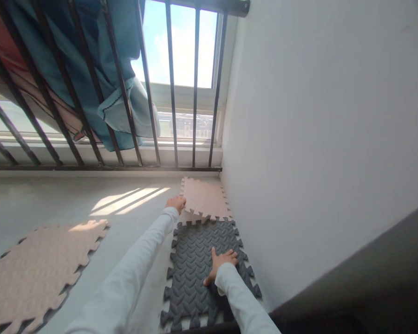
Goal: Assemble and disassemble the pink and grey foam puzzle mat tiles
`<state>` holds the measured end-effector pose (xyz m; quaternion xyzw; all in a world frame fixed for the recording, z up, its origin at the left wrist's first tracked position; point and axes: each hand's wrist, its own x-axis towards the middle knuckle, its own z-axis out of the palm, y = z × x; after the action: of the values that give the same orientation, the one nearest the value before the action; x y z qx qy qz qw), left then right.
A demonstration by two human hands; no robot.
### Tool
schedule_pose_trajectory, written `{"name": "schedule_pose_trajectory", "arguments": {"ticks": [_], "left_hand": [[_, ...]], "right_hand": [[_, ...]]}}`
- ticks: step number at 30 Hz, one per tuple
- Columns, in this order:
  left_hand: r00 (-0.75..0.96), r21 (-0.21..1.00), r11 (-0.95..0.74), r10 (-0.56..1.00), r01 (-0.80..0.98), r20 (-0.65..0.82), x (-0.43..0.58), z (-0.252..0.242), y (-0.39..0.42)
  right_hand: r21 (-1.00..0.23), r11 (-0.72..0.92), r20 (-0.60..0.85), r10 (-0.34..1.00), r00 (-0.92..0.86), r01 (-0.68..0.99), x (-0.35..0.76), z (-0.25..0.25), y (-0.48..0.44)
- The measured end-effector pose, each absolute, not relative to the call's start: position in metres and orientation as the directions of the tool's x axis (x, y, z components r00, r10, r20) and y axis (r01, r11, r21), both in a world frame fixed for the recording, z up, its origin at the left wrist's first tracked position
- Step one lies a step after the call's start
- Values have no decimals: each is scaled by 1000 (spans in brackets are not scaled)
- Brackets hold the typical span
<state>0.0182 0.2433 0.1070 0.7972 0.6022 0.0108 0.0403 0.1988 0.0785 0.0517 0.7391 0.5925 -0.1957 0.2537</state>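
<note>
A dark grey foam floor tile (195, 260) with toothed edges lies on the floor along the wall. My right hand (222, 265) rests on it with fingers spread. Beyond it, toward the railing, lies a pink foam floor tile (205, 197), tilted slightly against the grey one, its near teeth by the grey tile's far edge. My left hand (176, 203) is at the left edge of this pink tile, fingers curled over its near left corner. Whether the teeth of the two tiles interlock I cannot tell.
More pink foam tiles (38, 269) lie at the left on the pale floor (139, 236). A dark metal railing (172, 93) runs across the far side, with blue and pink cloth (121, 106) hanging behind it. The white wall (316, 139) bounds the right.
</note>
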Motion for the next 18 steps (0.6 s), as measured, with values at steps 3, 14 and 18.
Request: {"name": "schedule_pose_trajectory", "arguments": {"ticks": [3,14,18], "left_hand": [[288,80,-291,956,953,57,28,135,246],[186,438,-520,773,733,606,10,208,224],[-6,660,-492,800,568,600,-76,188,165]], "right_hand": [[139,-180,-583,780,227,974,199,50,80],[104,-186,-587,781,211,977,200,52,80],[96,-206,-591,775,222,974,200,60,79]]}}
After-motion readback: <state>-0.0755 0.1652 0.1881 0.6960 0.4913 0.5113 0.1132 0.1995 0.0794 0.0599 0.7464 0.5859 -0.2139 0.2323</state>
